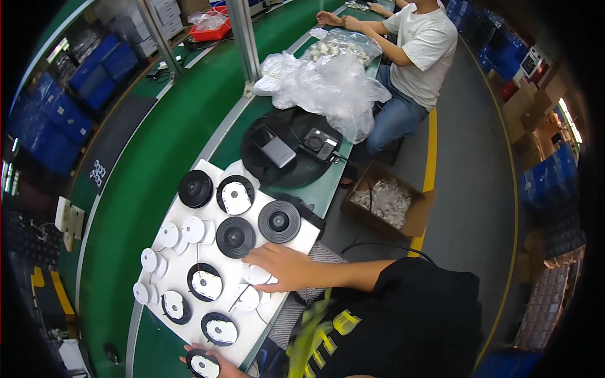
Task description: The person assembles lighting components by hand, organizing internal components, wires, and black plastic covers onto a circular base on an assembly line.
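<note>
At the bottom edge, my left hand [220, 364] grips a round black part with a white disc [204, 365] set in it. My right hand [283, 268] reaches over the board, its fingers curled around a white round part [253, 273] that they partly cover. Both are over a white board [170, 217]. Just below the right hand rests another white round part [247, 297] with a thin wire. Between the hands lie several black-rimmed parts with white inserts, such as this black-rimmed part [220, 329]. Beyond the right hand's fingers sits a black ribbed disc [236, 237].
Small white discs [149, 259] line the board's left side. Past the board, a black round bag [252, 165] carries a grey power bank [274, 148] and a black device [319, 143]. Clear plastic bags [328, 85] lie farther along. A cardboard box [413, 220] stands right; a co-worker [422, 44] sits beyond.
</note>
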The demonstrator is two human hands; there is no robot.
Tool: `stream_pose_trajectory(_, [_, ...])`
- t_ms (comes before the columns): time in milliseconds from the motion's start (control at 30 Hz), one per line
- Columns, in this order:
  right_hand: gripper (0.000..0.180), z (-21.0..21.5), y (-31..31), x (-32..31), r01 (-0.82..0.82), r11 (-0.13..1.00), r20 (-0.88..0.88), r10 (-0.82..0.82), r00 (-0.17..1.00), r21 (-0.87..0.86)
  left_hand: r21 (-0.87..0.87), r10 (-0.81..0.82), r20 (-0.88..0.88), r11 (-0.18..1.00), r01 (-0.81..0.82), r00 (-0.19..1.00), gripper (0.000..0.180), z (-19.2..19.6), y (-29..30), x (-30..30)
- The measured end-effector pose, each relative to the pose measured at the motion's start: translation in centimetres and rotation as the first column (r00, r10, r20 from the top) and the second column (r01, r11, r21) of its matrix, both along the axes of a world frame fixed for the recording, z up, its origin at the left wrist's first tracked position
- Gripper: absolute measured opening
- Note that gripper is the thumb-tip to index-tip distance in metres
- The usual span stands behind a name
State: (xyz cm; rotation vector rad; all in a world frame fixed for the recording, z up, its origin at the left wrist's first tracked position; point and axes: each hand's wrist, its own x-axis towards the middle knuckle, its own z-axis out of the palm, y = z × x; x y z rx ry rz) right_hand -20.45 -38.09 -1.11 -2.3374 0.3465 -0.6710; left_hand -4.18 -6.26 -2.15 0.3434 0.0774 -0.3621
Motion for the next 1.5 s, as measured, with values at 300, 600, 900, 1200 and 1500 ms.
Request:
stream_pose_trajectory(300, [0.061, 0.2, 0.2, -0.3, -0.002, 1.0, 0.014, 0.002, 1.0, -0.009, -0.145, 0.02, -0.065, 0.989, -0.03, 0.998, 0.061, 1.3, -0.3, -0.8])
stream_pose_trajectory(600, [0.063, 0.0, 0.2, -0.1, 0.008, 1.0, -0.03, -0.008, 1.0, -0.001, -0.102, 0.012, -0.102, 0.995, -0.022, 0.995, 0.061, 0.3, 0.1, -0.3])
stream_pose_trajectory(900, [0.062, 0.4, 0.2, 0.0, -0.023, 1.0, -0.023, 0.024, 0.999, 0.019, 0.061, -0.03, 0.07, 0.998, 0.026, 0.997, 0.056, -0.3, 0.7, 0.0])
stream_pose_trajectory(1200, [0.062, 1.0, 0.6, 0.1, -0.037, 0.999, -0.08, 0.04, 0.996, 0.037, -0.103, -0.036, 0.012, 0.994, 0.037, 0.999, 0.052, 0.0, 1.2, -0.4])
stream_pose_trajectory(1500, [0.062, 1.5, 0.5, 0.1, -0.023, 1.0, -0.064, 0.023, 0.998, 0.003, -0.325, 0.016, -0.209, 0.942, -0.085, 0.978, 0.056, 2.1, 0.8, -1.0])
